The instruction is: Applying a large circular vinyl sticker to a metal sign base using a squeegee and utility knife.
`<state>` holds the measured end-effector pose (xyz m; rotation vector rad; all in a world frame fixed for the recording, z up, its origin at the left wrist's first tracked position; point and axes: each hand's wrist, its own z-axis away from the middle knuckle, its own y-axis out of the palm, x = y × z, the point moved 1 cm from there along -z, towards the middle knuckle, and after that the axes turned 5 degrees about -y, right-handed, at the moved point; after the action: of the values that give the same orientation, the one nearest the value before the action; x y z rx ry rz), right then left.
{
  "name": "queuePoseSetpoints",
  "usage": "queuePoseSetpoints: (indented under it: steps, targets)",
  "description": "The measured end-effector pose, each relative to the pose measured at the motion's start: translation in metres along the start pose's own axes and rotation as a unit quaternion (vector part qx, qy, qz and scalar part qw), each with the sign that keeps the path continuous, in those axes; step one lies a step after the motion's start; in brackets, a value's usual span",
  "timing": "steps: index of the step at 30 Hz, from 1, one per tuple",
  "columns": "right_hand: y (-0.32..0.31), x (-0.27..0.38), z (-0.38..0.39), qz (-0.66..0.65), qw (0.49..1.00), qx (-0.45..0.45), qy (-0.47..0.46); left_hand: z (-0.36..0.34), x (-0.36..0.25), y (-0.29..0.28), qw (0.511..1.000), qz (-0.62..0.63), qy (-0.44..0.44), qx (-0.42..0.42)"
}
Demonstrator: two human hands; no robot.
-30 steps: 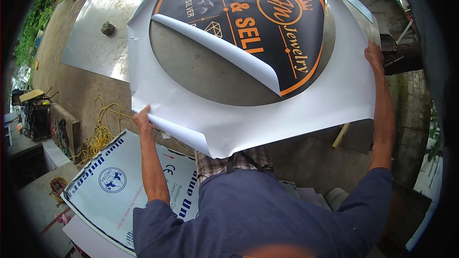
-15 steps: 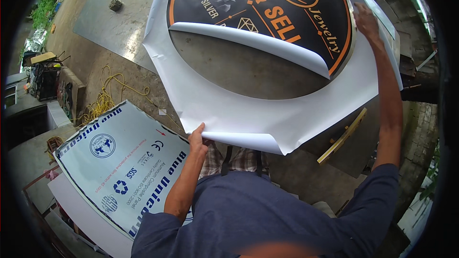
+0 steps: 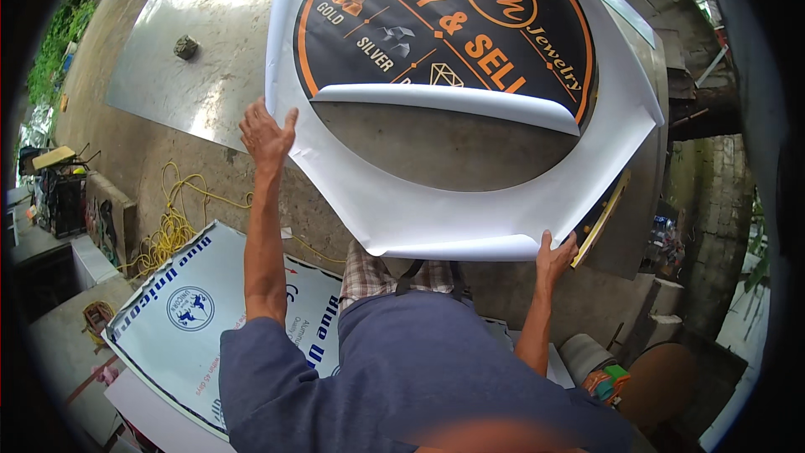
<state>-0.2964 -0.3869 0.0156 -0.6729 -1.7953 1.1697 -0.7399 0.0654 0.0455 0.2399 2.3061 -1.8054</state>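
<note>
Soft, even daylight falls on the sign (image 3: 453, 32), whose print is sharp. The paper (image 3: 470, 216) around it is bright white, with faint grey shading along its curls. Left of the sign, white glare streaks the metal sheet (image 3: 220, 67); to its far right, things sink into shadow. Well below it, an orange patch (image 3: 482, 440) is blurred. Black fisheye vignetting rings everything, bending outer edges.

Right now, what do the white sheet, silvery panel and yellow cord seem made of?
White sheet: probably paper or thin vinyl, smooth; its edges curl.
Silvery panel: likely metal, semi-glossy; it throws bright glare.
Yellow cord: perhaps plastic, given its bright colour and loose coils; finish unclear.
</note>
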Motion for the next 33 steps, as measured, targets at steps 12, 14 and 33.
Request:
queuePoseSetpoints:
  steps: [12, 14, 33]
  targets:
    - [0.064, -0.045, 0.030, -0.437, 0.776, -0.010, 0.454, -0.141, 0.072, 0.159, 0.970, 0.224, -0.046, 0.087]
    - [0.064, -0.038, 0.019, -0.413, 0.784, -0.086, 0.456, -0.120, 0.087, 0.149, 0.965, 0.248, -0.041, 0.079]
    - [0.093, -0.093, -0.271, -0.258, 0.938, -0.026, 0.232, 0.103, 0.066, 0.087, 0.870, 0.429, -0.232, 0.068]
